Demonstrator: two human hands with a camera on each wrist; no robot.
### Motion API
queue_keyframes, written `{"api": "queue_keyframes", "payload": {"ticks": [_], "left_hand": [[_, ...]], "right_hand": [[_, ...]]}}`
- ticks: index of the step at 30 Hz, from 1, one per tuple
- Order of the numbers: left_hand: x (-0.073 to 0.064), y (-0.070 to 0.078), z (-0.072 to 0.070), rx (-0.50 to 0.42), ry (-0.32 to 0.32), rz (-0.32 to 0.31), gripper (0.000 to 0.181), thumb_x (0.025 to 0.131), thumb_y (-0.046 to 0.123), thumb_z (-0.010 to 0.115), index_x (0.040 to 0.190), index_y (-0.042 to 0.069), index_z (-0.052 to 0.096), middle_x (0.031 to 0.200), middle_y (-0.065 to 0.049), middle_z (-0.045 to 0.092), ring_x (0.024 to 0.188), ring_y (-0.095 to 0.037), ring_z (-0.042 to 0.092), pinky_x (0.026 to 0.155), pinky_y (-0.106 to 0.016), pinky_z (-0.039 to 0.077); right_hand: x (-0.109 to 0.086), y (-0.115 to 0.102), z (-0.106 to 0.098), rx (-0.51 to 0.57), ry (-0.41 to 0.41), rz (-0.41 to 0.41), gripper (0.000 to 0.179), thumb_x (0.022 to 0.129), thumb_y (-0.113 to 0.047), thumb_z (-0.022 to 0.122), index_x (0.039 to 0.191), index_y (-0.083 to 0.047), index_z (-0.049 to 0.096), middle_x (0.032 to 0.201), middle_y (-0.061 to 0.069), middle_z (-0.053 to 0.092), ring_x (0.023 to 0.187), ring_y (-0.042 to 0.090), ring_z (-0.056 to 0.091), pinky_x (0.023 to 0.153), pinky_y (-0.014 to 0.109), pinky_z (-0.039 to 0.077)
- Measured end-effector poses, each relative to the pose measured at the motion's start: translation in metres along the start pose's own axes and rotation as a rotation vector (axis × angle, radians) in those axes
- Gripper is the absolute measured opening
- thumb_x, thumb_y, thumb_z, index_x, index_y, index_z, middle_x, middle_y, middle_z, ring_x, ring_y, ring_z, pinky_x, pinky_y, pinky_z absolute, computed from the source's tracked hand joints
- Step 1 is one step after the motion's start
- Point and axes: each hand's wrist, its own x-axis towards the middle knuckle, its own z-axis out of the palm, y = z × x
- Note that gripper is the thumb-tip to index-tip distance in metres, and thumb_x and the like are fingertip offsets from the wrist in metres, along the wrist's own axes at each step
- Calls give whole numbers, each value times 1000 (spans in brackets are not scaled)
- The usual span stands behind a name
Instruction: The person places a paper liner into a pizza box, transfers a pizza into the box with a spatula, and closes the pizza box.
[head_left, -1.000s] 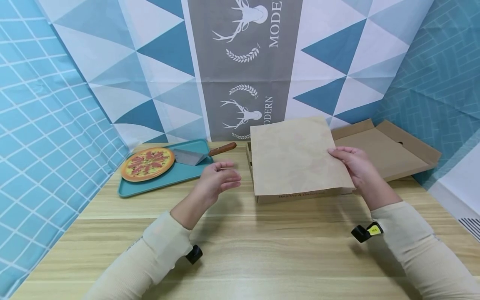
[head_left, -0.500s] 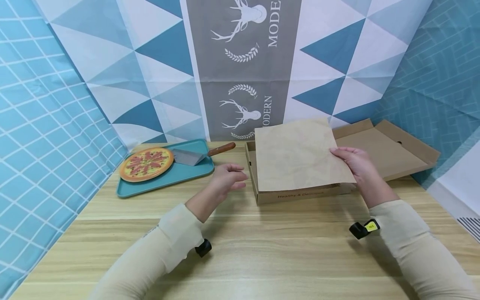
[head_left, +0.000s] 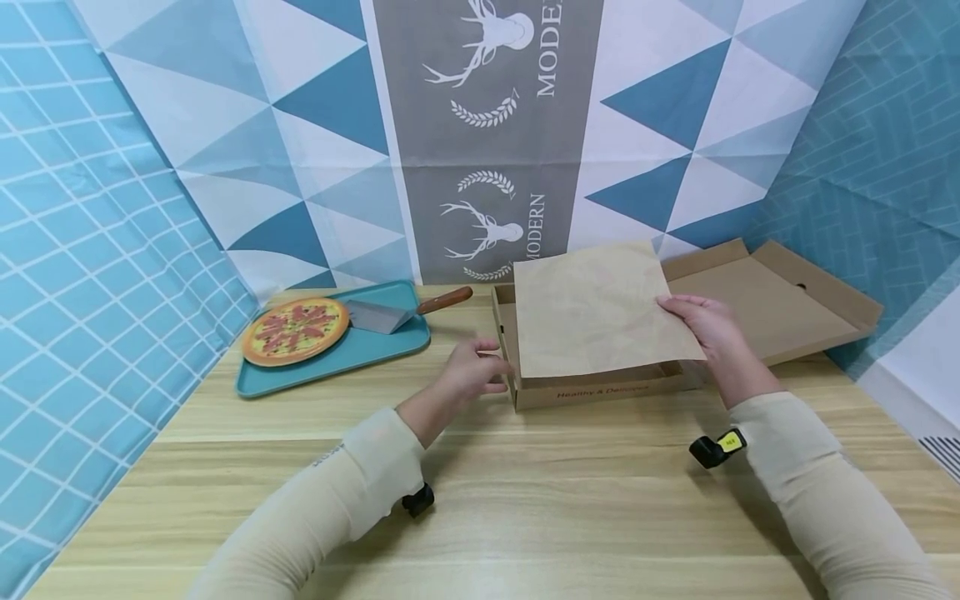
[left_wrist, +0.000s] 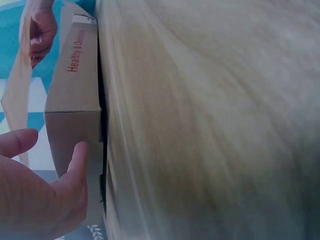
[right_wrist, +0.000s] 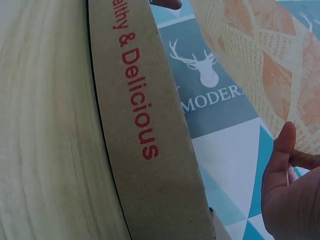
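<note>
My right hand (head_left: 708, 329) pinches the right edge of a sheet of brown paper (head_left: 592, 308) between thumb and fingers. The sheet hangs tilted over an open cardboard pizza box (head_left: 600, 392); its underside, in the right wrist view, carries a newspaper-like print (right_wrist: 277, 65). Red lettering runs along the box's front wall. At the box's front left corner is my left hand (head_left: 468, 373), its fingers loosely bent and holding nothing. The left wrist view has its thumb and a finger apart, right beside the box's side wall (left_wrist: 75, 132).
The box's lid (head_left: 780, 304) lies folded back at the right. A teal tray (head_left: 375, 354) at the back left bears a pizza (head_left: 296, 332) and a pizza server (head_left: 378, 317) whose wooden handle sticks out past the rim. Patterned cloth walls (head_left: 337, 125) close in the table.
The left hand has moved right, from between tray and box up to the box's left corner. The paper's near edge has lifted and shifted slightly right, baring more of the box.
</note>
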Motion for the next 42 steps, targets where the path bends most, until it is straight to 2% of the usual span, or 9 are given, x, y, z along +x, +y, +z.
{"api": "queue_keyframes", "payload": {"ticks": [9,16,23,29,31,34,38,42], "left_hand": [[1,-9,4,43,-38,-20,66,82,-14,64,142,-4,37,130,-24,45,111,-36,55,85,-43,56],[2,-12,4,54,-34,-16,67,83,-14,64,143,-2,37,131,-24,45,106,-34,60,83,-41,56],[-2,-12,6,109,-33,1,68,84,-12,65,144,0,36,132,-25,47,103,-33,62,75,-38,58],[-3,-13,7,137,-36,12,67,86,-11,64,145,1,36,132,-25,45,105,-35,61,74,-39,59],[-3,-13,7,141,-37,13,67,86,-11,64,145,1,36,133,-25,45,104,-36,61,74,-39,59],[-2,-13,7,149,-35,9,66,86,-11,64,145,1,36,133,-25,45,104,-35,61,73,-38,59],[-3,-12,7,151,-35,3,67,86,-11,63,146,2,36,135,-25,44,107,-35,59,74,-38,58],[-4,-11,7,154,-33,0,67,86,-11,63,146,2,35,134,-24,45,106,-35,60,73,-39,59]], "right_hand": [[9,0,5,-7,1,12,21,92,-10,67,72,-14,74,73,-1,70,64,10,69,59,23,57],[14,1,6,-12,14,11,21,92,-10,68,71,-14,73,73,-1,69,64,9,68,59,23,57],[18,-1,6,-69,-5,26,22,92,-11,67,72,-15,73,73,-2,69,64,9,68,59,23,57],[26,-4,10,-176,-8,30,19,93,-15,67,75,-16,70,72,-3,68,62,8,67,59,23,56],[29,-6,11,-210,-9,18,14,93,-15,66,79,-15,68,72,-3,68,62,8,67,59,22,56],[34,-7,16,-296,-4,-16,7,93,-17,67,95,-11,65,74,-5,67,64,7,66,61,22,56],[40,-7,23,-441,24,-71,35,92,-22,70,118,-1,60,78,-8,63,68,5,65,65,22,56],[44,-7,29,-528,36,-112,41,92,-23,69,122,3,59,83,-7,61,70,4,64,66,21,56]]}}
